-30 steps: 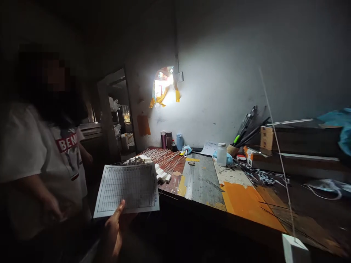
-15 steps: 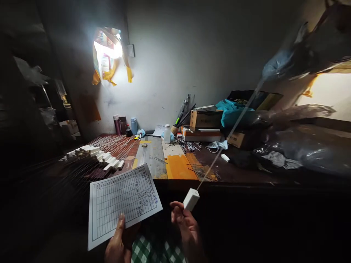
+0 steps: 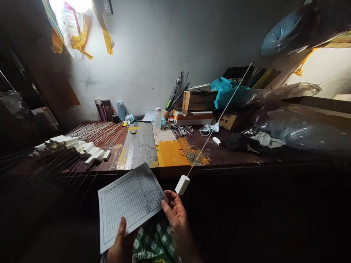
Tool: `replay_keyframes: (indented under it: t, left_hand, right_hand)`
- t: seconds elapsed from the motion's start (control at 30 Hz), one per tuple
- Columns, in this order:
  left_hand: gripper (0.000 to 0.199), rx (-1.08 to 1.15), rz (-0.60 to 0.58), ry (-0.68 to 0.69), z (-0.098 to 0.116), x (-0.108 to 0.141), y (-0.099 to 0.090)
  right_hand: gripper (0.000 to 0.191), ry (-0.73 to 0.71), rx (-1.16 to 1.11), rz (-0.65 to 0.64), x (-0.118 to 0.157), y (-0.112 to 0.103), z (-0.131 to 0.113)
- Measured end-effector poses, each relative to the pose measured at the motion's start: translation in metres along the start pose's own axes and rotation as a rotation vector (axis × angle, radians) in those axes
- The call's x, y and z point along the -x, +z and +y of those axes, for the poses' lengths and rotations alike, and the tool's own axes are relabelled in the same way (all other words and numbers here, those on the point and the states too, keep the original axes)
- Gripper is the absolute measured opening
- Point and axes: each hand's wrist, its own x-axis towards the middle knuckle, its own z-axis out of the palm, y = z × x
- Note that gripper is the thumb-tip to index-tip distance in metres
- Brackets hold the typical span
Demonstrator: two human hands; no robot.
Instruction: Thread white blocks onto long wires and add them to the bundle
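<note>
My left hand (image 3: 117, 241) grips the lower edge of a printed form sheet (image 3: 128, 204), thumb on top. At the sheet's right corner, the thumb of my right hand (image 3: 175, 213) lies against the paper. The fingers of that hand are also closed on a thin rod (image 3: 227, 104), which passes through a white block (image 3: 182, 185) just above them and rises up to the right. A pile of similar white blocks (image 3: 71, 142) on rods lies on the table's left part.
On the dark table (image 3: 227, 157) stand a clear bottle (image 3: 158, 118), flasks (image 3: 120, 109) and cardboard boxes (image 3: 199, 100). A loose white block (image 3: 216, 141) and a dark cloth (image 3: 238, 142) lie to the right. Plastic bags (image 3: 298, 128) fill the far right.
My right hand has moved to the sheet and now touches its corner. The sheet has shifted slightly right. The view has tilted down, and the rod and block have come along with my right hand.
</note>
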Motion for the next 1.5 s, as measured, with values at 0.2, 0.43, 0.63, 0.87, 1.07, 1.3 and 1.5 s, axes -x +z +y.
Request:
replay_keyframes:
  t: [0.2, 0.43, 0.63, 0.87, 1.07, 1.3, 1.5]
  left_hand:
    - [0.073, 0.144, 0.016, 0.039, 0.03, -0.019, -0.02]
    - [0.053, -0.15, -0.103, 0.23, 0.052, -0.017, 0.005]
    - [0.062, -0.066, -0.382, 0.146, 0.057, -0.018, 0.038]
    - [0.031, -0.151, -0.326, -0.053, 0.036, -0.015, 0.022]
    - [0.034, -0.038, -0.173, -0.179, 0.023, -0.006, 0.012]
    - [0.037, 0.025, -0.094, -0.2, 0.024, -0.001, 0.019]
    - [0.031, 0.057, -0.125, -0.203, 0.016, -0.002, 0.017]
  right_hand:
    - [0.044, 0.054, 0.085, -0.082, -0.006, -0.032, -0.035]
    - [0.052, 0.11, 0.203, -0.411, -0.007, -0.034, -0.072]
    - [0.051, 0.143, 0.236, -0.523, -0.008, -0.03, -0.084]
    - [0.04, 0.006, 0.266, -0.274, -0.014, -0.034, -0.068]
    - [0.033, -0.006, 0.248, -0.209, -0.013, -0.034, -0.047]
    - [0.038, 0.035, 0.332, -0.159, -0.006, -0.037, -0.038]
    - [0.037, 0.016, 0.343, -0.148, -0.005, -0.04, -0.028]
